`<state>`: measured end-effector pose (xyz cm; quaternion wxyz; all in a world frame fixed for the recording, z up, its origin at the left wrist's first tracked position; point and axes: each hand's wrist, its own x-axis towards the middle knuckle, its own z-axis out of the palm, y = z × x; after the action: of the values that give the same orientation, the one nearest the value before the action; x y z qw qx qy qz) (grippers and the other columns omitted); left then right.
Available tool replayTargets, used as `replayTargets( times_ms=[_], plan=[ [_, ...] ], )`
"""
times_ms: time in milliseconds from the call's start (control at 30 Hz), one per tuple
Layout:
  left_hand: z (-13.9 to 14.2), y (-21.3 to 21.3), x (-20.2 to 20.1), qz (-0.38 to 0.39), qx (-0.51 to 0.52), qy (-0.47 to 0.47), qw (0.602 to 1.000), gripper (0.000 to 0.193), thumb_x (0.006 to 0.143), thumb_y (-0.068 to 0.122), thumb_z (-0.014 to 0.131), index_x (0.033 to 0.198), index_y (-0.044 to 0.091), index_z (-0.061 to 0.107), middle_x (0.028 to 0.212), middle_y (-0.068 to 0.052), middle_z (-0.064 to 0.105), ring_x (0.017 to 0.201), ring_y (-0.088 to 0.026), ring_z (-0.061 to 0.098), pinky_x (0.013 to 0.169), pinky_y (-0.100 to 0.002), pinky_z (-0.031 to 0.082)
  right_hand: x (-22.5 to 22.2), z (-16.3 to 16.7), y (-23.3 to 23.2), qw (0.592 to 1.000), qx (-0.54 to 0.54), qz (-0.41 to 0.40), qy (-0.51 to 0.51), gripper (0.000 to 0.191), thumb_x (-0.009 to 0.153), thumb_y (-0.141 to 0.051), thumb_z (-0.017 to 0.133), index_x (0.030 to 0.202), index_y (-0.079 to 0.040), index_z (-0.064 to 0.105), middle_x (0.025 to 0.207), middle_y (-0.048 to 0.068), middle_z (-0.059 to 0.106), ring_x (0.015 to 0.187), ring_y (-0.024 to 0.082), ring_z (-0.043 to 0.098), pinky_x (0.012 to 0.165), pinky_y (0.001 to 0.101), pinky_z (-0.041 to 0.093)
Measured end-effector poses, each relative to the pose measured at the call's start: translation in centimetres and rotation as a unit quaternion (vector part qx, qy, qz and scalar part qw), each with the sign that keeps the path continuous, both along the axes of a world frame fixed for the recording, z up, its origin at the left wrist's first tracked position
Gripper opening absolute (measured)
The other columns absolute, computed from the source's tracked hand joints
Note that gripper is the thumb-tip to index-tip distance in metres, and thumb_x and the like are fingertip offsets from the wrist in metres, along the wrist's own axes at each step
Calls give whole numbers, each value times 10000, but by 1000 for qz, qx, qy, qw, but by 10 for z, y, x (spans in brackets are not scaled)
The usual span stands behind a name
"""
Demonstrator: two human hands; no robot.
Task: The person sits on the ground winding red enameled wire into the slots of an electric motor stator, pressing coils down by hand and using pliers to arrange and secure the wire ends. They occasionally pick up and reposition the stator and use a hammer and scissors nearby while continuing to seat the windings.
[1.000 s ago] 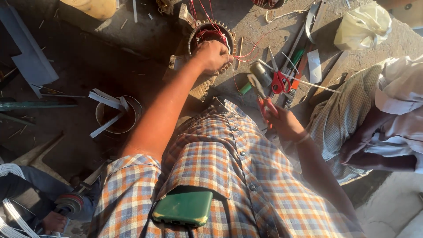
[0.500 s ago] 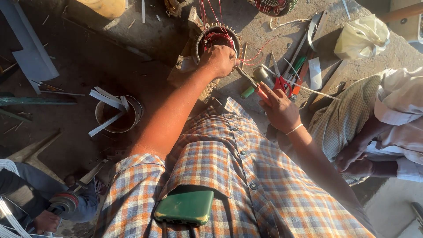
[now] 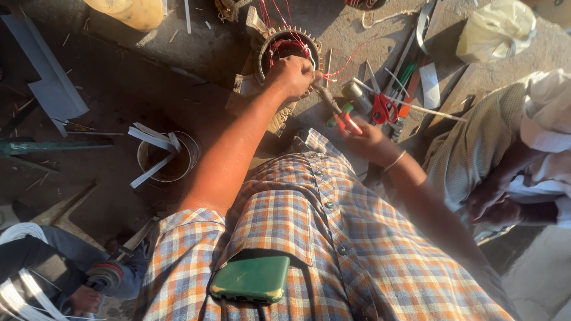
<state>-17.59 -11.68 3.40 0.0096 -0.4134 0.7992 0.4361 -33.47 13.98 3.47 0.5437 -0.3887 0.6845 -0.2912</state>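
Note:
A round motor stator (image 3: 279, 44) with red copper windings and loose red wires stands on the concrete floor. My left hand (image 3: 294, 74) is closed over its near rim, hiding what the fingers pinch. My right hand (image 3: 366, 139), with a thin bangle at the wrist, grips red-handled pliers (image 3: 336, 110). The pliers' jaws point up-left and reach the fingers of my left hand at the stator's edge.
Red scissors (image 3: 380, 110), screwdrivers and white strips lie right of the stator. A round tin holding white strips (image 3: 169, 157) sits to the left. A seated person (image 3: 505, 178) is at right, and another person's hand (image 3: 86, 297) is at the bottom left. A green phone (image 3: 250, 278) sits in my shirt pocket.
My right hand lifted the pliers from beside the tool pile and swung them left to the stator rim. My left hand stayed on the stator.

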Motion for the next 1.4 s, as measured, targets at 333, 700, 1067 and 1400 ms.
replayTargets(
  times_ms=[333,700,1067,1400],
  plan=[
    [-4,4,-2,-8,-6,-7,1000,382,877,536,729,788,166,754,733,-78,730,740,-264,715,667,-427,526,-6,22,51,995,66,-70,-3,563,890,-219,722,1432,-138,593,1089,52,651,966,193,627,823,374,544],
    [4,7,-2,-15,-28,-11,999,394,900,522,708,798,143,747,712,-85,714,727,-276,705,671,-442,526,64,35,3,788,-216,-107,567,747,795,-272,876,1465,-130,575,1202,175,554,1098,377,554,925,499,514],
    [4,10,-1,-13,-18,21,1000,371,866,501,736,767,144,746,692,-80,710,681,-259,707,642,-428,529,-5,-2,12,981,17,-17,-193,547,886,-248,798,1404,-193,633,1000,75,640,884,236,642,744,371,550],
    [0,5,-3,-23,9,-11,1000,375,898,508,712,766,161,761,620,-26,707,644,-199,704,632,-399,522,54,36,43,812,-189,-112,540,694,833,-201,887,1463,-155,600,1146,183,595,1094,347,575,968,488,474]
  ],
)
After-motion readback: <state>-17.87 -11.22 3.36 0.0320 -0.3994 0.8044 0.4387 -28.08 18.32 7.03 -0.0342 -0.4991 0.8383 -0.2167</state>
